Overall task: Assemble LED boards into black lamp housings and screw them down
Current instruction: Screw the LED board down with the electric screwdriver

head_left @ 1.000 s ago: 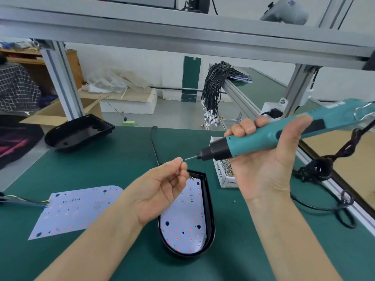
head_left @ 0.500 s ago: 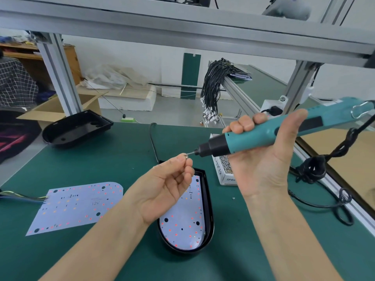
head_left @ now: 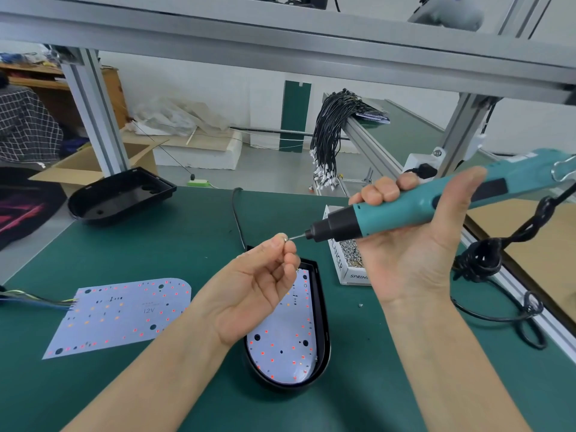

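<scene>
A black lamp housing point(head_left: 324, 338) lies on the green bench in front of me with a white LED board point(head_left: 286, 344) seated in it. My left hand point(head_left: 252, 285) hovers above it and pinches a small screw point(head_left: 285, 239) between thumb and fingertips. My right hand point(head_left: 411, 244) grips a teal electric screwdriver point(head_left: 405, 207), held nearly level. Its bit tip touches the screw. A second LED board point(head_left: 121, 316) with coloured wires lies flat at the left. An empty black housing point(head_left: 118, 198) sits at the far left of the bench.
A white box of screws point(head_left: 349, 257) stands right of the housing, partly behind my right hand. The screwdriver's black cord point(head_left: 486, 260) coils at the right edge. One loose screw point(head_left: 360, 305) lies on the mat. An aluminium frame point(head_left: 280, 35) crosses overhead. A bundle of black wires point(head_left: 330, 129) hangs behind.
The bit and the pinched screw have come together: a small gap a second ago, touching now. The view has shifted slightly; both hands stay at about the same height.
</scene>
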